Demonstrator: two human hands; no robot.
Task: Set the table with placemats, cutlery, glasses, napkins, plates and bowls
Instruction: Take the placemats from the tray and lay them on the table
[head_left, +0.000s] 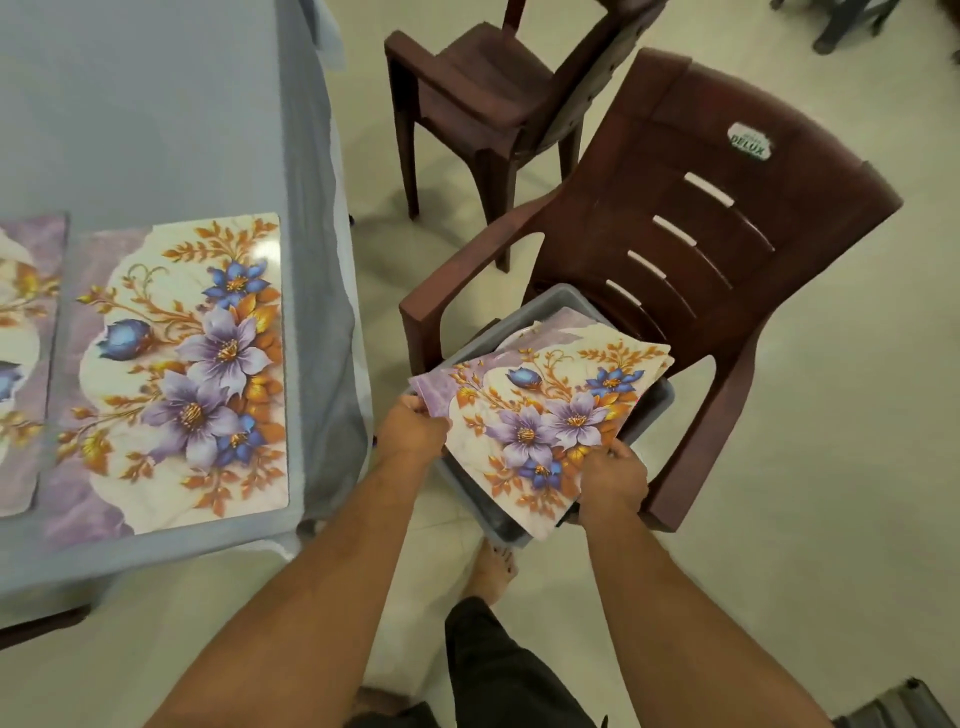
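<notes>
This looks like a room for eating in a home. A table (156, 130) with a blue cloth holds flowery placemats (171, 374). Brown plastic chairs (691, 249) stand beside it on a pale tiled floor (831, 467).

You had only one view, the wide-angle camera on your head, which looked forward and steeply down past your forearms. It sat close above your left hand (413, 428) and right hand (613, 480) near frame centre. The table (156, 104) filled the 9 to 11 o'clock side, the chair (727, 249) lay toward 2 o'clock, and edges bowed outward.
</notes>
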